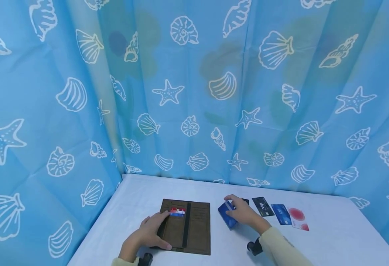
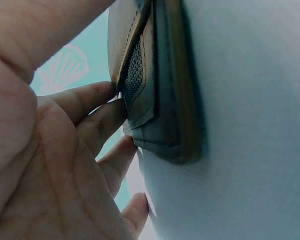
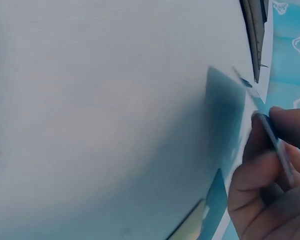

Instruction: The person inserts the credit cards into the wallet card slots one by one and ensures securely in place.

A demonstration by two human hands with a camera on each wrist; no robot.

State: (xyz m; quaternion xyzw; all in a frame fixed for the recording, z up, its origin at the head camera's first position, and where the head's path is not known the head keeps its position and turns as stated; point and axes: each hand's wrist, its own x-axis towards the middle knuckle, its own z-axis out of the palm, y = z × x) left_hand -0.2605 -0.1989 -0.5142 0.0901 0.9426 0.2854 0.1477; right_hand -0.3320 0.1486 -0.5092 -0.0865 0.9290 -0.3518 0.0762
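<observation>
The wallet [image 1: 199,229] looks like matt leather with a rough, woven mesh panel [image 2: 135,72]; the cards [image 1: 281,214] are smooth plastic; the tabletop [image 1: 132,197] is matt, possibly cloth.

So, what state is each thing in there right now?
Brown wallet: opened out on the table
Cards in wallet: tucked in, partly showing
Held blue card: tilted, pinched by the right hand
Black card: lying flat
Second blue card: lying flat
Red-and-white card: lying flat
Left hand: touching the wallet
Right hand: holding a card
Curtain: hanging
</observation>
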